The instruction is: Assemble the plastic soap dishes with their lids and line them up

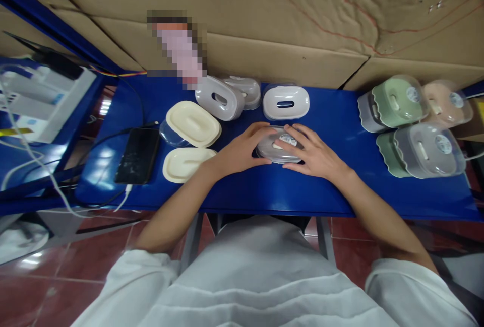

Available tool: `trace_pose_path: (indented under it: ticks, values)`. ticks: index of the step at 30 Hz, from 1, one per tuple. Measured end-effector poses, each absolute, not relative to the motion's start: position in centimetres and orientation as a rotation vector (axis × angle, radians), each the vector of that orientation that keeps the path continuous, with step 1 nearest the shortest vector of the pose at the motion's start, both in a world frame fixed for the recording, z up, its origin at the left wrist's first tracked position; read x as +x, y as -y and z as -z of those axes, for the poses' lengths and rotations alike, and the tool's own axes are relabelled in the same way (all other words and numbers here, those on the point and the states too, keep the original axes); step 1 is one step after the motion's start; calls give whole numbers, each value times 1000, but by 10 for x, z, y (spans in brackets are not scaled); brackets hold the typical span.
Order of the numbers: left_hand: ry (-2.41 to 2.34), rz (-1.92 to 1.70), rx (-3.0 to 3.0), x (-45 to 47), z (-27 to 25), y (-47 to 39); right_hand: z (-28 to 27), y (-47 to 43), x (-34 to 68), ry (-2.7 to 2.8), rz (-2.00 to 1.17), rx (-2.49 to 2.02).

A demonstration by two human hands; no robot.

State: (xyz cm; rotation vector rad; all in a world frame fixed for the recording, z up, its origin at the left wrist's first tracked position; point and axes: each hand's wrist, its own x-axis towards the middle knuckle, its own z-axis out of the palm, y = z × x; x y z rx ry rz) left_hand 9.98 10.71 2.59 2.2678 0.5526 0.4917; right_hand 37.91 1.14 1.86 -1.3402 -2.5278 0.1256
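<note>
An oval plastic box (pixel 271 152) with a see-through lid and a round printed sticker sits on the blue table in front of me. My left hand (pixel 245 146) curves around its left side, thumb and fingers apart along the rim. From the right, my right hand (pixel 310 153) grips the same box, its fingers spread over the lid and sticker. The fingers hide part of the box. Just behind it lies a white oval cover (pixel 270 104) with a slot. Two cream oval lids (pixel 193 123) are to the left of my left hand, one resting partly on a clear piece.
More white oval pieces (pixel 219 99) lean together at the back. Several finished-looking boxes in green, peach and grey (pixel 429 150) stand at the right. A black phone-like device (pixel 136 155) with cables lies at the left. Brown cardboard (pixel 264 55) lines the back edge.
</note>
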Motion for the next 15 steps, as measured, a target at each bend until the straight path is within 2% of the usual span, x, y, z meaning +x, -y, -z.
trace_pose_path:
  ticks: [15]
  values:
    - [-558, -447, 2334, 95, -23, -111, -9, -4, 368, 2468, -86, -1296]
